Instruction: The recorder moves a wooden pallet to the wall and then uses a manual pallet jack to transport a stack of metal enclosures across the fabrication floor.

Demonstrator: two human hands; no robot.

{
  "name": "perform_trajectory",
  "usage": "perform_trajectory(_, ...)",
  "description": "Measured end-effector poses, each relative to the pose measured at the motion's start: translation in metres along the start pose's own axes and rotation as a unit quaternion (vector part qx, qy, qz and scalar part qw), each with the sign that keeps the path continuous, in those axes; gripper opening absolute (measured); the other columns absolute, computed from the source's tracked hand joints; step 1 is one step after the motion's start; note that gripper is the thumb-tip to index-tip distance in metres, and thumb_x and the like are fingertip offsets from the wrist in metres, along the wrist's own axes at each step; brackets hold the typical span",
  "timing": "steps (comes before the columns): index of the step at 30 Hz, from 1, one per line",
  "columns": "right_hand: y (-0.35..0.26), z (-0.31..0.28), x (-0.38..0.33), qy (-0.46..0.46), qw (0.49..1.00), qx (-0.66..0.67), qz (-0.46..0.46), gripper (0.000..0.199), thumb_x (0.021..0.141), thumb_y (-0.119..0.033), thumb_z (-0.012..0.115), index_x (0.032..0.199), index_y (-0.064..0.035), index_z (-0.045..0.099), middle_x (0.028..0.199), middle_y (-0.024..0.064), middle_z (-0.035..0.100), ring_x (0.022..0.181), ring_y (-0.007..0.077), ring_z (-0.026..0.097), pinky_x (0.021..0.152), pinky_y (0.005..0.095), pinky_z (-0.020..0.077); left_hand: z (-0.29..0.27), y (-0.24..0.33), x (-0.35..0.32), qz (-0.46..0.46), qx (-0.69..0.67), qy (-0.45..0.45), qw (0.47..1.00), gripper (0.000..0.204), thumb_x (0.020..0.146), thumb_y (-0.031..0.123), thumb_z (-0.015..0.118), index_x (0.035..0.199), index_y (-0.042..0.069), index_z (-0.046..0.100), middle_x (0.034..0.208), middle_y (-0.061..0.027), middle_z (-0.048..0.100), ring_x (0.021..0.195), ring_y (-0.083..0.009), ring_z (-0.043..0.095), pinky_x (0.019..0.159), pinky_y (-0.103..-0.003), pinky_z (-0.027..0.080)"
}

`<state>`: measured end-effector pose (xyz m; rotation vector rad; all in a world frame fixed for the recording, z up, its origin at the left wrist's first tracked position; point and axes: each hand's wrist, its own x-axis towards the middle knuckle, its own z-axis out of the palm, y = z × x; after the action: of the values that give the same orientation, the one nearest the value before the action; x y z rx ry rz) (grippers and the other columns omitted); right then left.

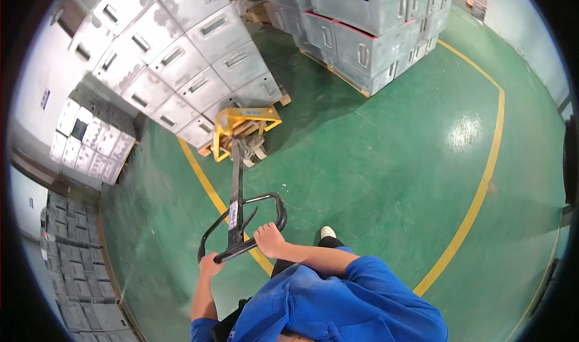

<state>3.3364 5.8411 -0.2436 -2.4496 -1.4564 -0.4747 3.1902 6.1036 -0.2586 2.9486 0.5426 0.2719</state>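
Observation:
Both my hands are on the black loop handle [241, 250] of a yellow pallet jack [232, 117]. My left hand [209, 265] is closed round the handle's near left corner. Farther right along the same bar, my right hand [269, 240] wraps the grip near its right corner. A long shaft [237, 176] runs away from the handle to the jack's yellow frame. That frame stands against a wooden pallet [284, 98] loaded with a tall stack of grey boxes [198, 86] with slot handles. The forks are hidden under the load.
Another pallet of large grey bins [374, 46] stands at the far right of the stack. More grey boxes [90, 140] are piled at the left, and others [78, 263] line the left wall. Yellow lines [482, 191] mark the green floor [374, 161]. A white wall [528, 34] rises at far right.

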Motion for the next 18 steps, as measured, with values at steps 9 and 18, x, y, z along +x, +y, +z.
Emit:
perform_trajectory(9, 0.141, -0.045, -0.027, 0.014, 0.997, 0.059, -0.037, 0.02, 0.068, -0.017, 0.055, 0.084, -0.0042, 0.055, 0.08, 0.0072, 0.054, 0.081, 0.0205, 0.05, 0.073, 0.0332, 0.0324, 0.012, 0.14, 0.034, -0.063, 0.027, 0.004, 0.998, 0.032, 0.055, 0.031, 0.067, 0.077, 0.01, 0.059, 0.07, -0.0124, 0.059, 0.069, -0.0305, 0.057, 0.062, -0.038, 0.045)
perform_trajectory(18, 0.251, -0.155, 0.049, 0.064, 0.993, 0.065, -0.078, 0.013, 0.069, -0.016, 0.051, 0.077, -0.0055, 0.055, 0.075, 0.0073, 0.053, 0.076, 0.02, 0.05, 0.068, 0.0327, 0.0321, -0.085, 0.237, 0.121, -0.1, 0.006, 0.003, 0.995, 0.033, 0.055, 0.03, 0.067, 0.077, 0.008, 0.058, 0.071, -0.0132, 0.058, 0.07, -0.0311, 0.057, 0.062, -0.038, 0.045)
